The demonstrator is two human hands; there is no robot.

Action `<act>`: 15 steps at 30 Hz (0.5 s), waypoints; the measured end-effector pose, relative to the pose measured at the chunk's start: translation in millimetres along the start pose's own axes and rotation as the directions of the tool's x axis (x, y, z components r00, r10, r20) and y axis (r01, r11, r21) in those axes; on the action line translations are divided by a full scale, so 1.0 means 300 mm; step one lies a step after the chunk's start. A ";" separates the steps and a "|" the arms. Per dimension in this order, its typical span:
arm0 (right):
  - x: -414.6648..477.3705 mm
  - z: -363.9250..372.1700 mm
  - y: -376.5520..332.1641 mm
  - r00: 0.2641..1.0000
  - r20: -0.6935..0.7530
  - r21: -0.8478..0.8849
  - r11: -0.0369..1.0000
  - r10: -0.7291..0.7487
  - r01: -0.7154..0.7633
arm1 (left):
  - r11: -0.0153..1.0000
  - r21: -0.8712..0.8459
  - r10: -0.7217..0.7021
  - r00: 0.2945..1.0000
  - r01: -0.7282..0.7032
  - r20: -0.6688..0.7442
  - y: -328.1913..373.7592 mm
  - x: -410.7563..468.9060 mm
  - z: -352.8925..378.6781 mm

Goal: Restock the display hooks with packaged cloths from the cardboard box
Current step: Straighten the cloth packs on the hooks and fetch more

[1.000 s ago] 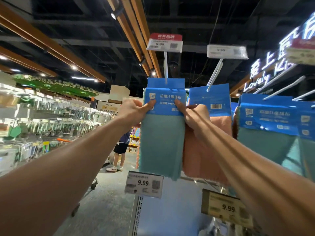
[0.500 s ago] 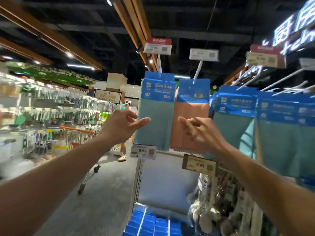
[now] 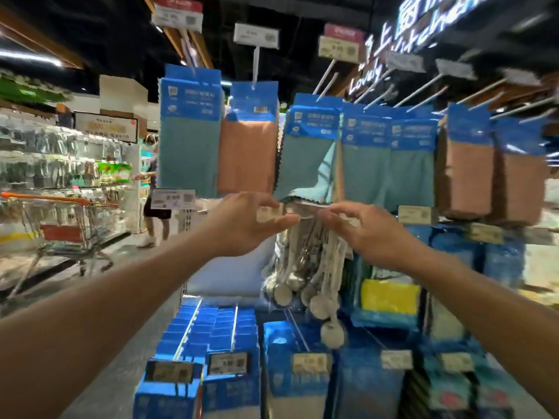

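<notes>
A teal packaged cloth (image 3: 189, 140) with a blue card header hangs from the leftmost top hook (image 3: 190, 52). An orange one (image 3: 246, 146) hangs beside it. More teal (image 3: 366, 164) and orange (image 3: 467, 173) packs fill the hooks to the right. My left hand (image 3: 242, 222) and my right hand (image 3: 372, 234) hover below these packs with loosely curled fingers, holding nothing. They are level with a price tag (image 3: 269, 213). The frame is motion-blurred. The cardboard box is out of view.
White ladles (image 3: 305, 276) hang in a bunch just under my hands. Blue packs on lower hooks (image 3: 211, 334) and yellow sponges (image 3: 388, 297) fill the rack below. An orange shopping cart (image 3: 60, 225) and a person (image 3: 154, 189) stand in the aisle to the left.
Both hands let go of the teal pack on the leftmost hook and dropped away from it. The view has tilted down, showing the lower hooks.
</notes>
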State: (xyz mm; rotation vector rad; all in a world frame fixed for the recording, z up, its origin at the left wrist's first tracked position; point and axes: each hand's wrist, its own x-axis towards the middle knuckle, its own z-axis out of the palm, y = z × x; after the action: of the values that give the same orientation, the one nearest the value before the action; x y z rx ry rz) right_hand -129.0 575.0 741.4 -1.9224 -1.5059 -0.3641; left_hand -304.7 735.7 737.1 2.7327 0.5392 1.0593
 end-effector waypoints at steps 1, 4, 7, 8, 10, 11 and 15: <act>-0.057 -0.025 0.021 1.000 0.003 -0.043 0.999 0.026 -0.026 | 0.999 -0.021 0.031 0.999 -0.031 0.026 0.039 -0.003 0.036; -0.212 -0.100 0.095 0.992 0.007 -0.130 0.984 0.127 -0.125 | 0.987 -0.100 0.132 0.988 -0.125 0.074 0.167 -0.007 0.147; -0.341 -0.183 0.161 0.974 -0.008 -0.229 0.947 0.228 -0.224 | 0.973 -0.121 0.209 0.970 -0.194 0.127 0.298 0.006 0.260; -0.380 -0.211 0.183 0.964 -0.017 -0.241 0.935 0.265 -0.261 | 0.966 -0.145 0.236 0.960 -0.215 0.150 0.342 0.013 0.296; -0.459 -0.269 0.226 0.937 -0.041 -0.250 0.904 0.347 -0.346 | 0.947 -0.199 0.292 0.936 -0.254 0.197 0.426 0.023 0.359; -0.499 -0.297 0.249 0.921 -0.056 -0.258 0.886 0.385 -0.386 | 0.934 -0.231 0.323 0.919 -0.272 0.223 0.465 0.028 0.391; -0.668 -0.390 0.345 0.861 -0.113 -0.272 0.818 0.496 -0.507 | 0.882 -0.283 0.453 0.843 -0.377 0.290 0.617 0.049 0.534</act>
State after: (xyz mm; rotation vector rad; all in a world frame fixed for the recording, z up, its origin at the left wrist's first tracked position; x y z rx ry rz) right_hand -71.0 336.0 677.7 -2.4413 -0.8944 -0.3927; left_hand -135.7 567.7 679.3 2.8030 -0.2307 0.6199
